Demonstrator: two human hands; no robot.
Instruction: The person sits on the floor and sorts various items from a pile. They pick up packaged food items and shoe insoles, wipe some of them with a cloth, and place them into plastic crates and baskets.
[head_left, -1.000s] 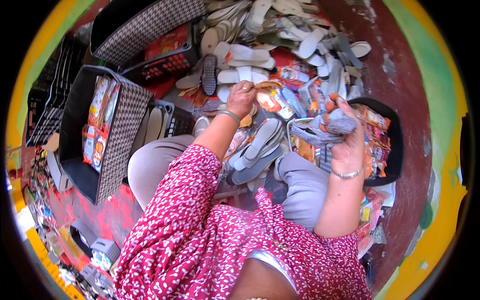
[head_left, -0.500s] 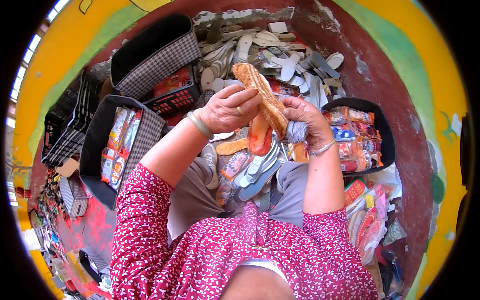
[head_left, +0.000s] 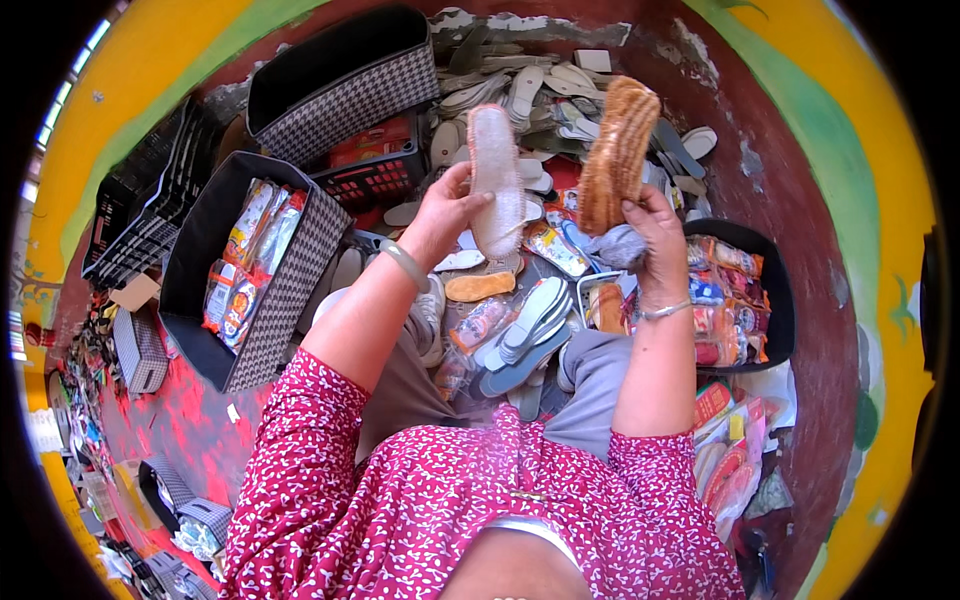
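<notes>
Between its thumb and fingers, my left hand (head_left: 447, 213) grips a pale, whitish insole (head_left: 494, 165) with a pinkish edge, held upright. Opposite it, my right hand (head_left: 662, 245) is closed on a bundle of fuzzy brown striped insoles (head_left: 616, 150), also raised, and a balled grey cloth-like piece (head_left: 619, 247) sits at the bundle's lower end in the same hand. The two held things are apart. Beneath my hands lie a tan insole (head_left: 480, 287) and a stack of grey and white soles (head_left: 530, 328) between my knees.
A heap of pale soles (head_left: 525, 95) is piled against the far wall. A checkered box (head_left: 340, 95), a black crate (head_left: 372, 172) and another checkered box (head_left: 310, 262) holding packets stand at left. At right are a black bin of packets (head_left: 765, 300) and bagged insoles (head_left: 730, 465).
My hands have moved apart. The pale insole in my left hand has come away from the brown bundle, which my right hand has lifted upright and to the right.
</notes>
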